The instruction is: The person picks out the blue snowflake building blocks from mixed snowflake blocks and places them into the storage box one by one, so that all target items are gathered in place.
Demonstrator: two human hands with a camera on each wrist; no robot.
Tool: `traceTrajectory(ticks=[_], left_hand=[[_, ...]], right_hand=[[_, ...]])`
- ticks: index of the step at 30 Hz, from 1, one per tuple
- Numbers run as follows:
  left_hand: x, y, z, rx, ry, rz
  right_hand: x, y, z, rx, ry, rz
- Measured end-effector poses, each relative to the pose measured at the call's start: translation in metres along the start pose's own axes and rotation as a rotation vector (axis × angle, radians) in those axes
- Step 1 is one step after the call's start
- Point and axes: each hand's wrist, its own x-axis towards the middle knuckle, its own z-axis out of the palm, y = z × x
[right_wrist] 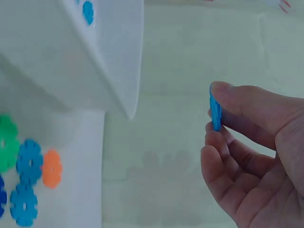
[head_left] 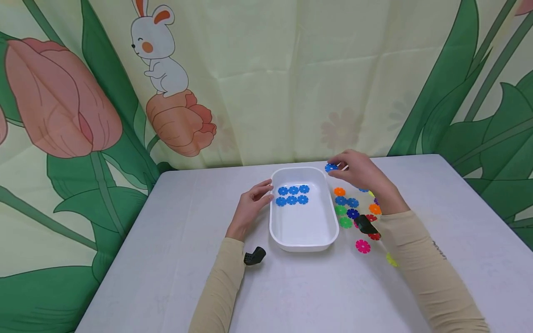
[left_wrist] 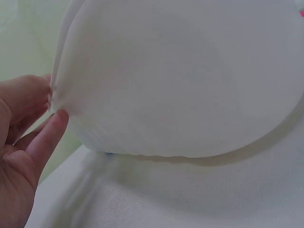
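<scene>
In the head view a white tray holds two rows of blue flower-shaped discs. My left hand holds the tray's left edge. The left wrist view shows that thumb against the outer wall of the tray, with the other fingertips at its edge, partly hidden. Beyond the tray's far right corner, my right hand is raised, pinching a blue flower disc. Seen edge-on in the right wrist view, this disc stands upright between thumb and fingers.
Right of the tray lie loose flower discs in several colours, among them orange, green, pink and yellow. My right forearm covers some. A printed curtain hangs behind the table.
</scene>
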Motion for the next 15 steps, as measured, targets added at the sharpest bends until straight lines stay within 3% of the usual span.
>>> traceTrajectory(ticks=[15], left_hand=[[0.001, -0.001, 0.0, -0.013, -0.003, -0.019]], right_hand=[[0.025, -0.031, 0.039, 0.076, -0.08, -0.103]])
